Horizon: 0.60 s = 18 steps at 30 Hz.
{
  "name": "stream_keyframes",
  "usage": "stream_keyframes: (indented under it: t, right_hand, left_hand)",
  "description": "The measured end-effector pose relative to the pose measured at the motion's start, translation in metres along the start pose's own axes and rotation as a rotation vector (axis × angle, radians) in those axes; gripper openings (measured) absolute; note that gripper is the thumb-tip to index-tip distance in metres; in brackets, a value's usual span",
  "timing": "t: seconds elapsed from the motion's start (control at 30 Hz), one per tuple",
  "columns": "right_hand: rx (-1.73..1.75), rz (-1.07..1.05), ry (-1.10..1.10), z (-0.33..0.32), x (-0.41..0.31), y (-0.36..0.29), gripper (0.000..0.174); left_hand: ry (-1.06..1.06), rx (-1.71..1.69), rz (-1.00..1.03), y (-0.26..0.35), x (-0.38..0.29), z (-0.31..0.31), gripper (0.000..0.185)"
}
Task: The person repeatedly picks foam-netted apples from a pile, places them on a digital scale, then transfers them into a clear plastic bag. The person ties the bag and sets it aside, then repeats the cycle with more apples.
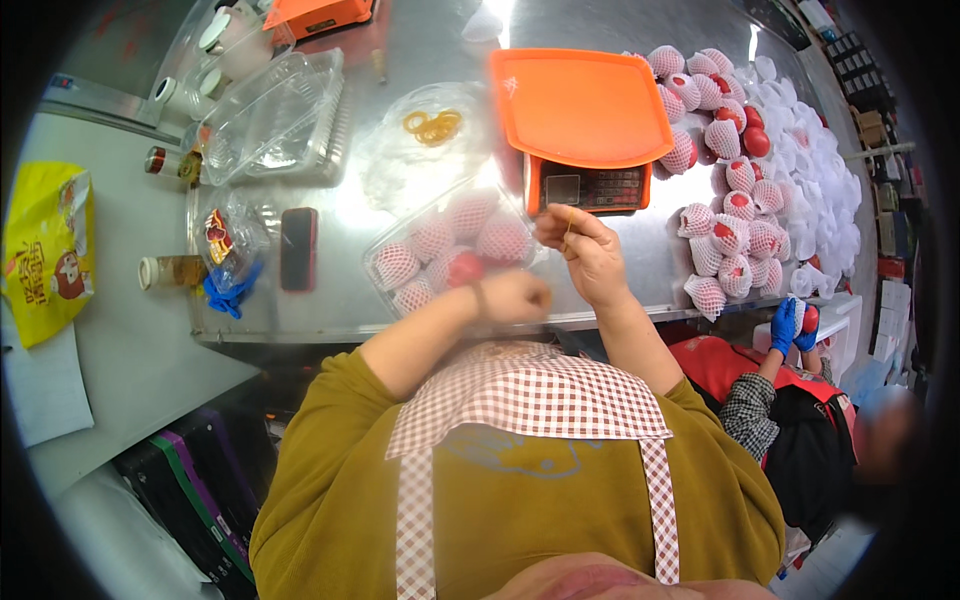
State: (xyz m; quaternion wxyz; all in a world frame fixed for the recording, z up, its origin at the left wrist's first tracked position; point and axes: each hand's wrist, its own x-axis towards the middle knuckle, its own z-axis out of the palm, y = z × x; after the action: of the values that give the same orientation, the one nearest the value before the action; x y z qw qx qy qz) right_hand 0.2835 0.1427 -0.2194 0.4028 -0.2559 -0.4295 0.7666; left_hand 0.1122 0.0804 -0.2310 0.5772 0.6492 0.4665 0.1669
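Note:
Pinched between the fingertips of my right hand (589, 255) is a yellow rubber band (568, 225), just in front of the orange scale. My left hand (517, 298) is curled and blurred by motion at the near right edge of a clear plastic container (382, 262); whether it holds anything cannot be told. A dark band circles the left wrist. Inside the container lie several red round fruits in white foam nets (431, 238). A pile of rubber bands (433, 126) rests on clear plastic film or bags behind it.
An orange-topped scale (585, 112) stands ahead, with netted fruits (731, 232) and loose foam nets (810, 172) at right. Stacked clear containers (277, 127), a phone (298, 249) and jars (169, 272) are at left. A co-worker's blue-gloved hands (784, 326) hold a fruit at right.

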Motion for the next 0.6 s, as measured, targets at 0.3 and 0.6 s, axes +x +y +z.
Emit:
stream_keyframes:
  t: [0.3, 0.6]
  right_hand:
    - [-0.503, 0.358, 0.332, -0.033, -0.024, 0.091, 0.075]
    - [-0.549, -0.038, 0.172, 0.028, 0.004, 0.077, 0.058]
  left_hand:
    - [0.955, 0.712, -0.385, -0.042, -0.028, -0.087, 0.045]
    - [1.037, -0.284, -0.376, -0.098, -0.096, -0.098, 0.035]
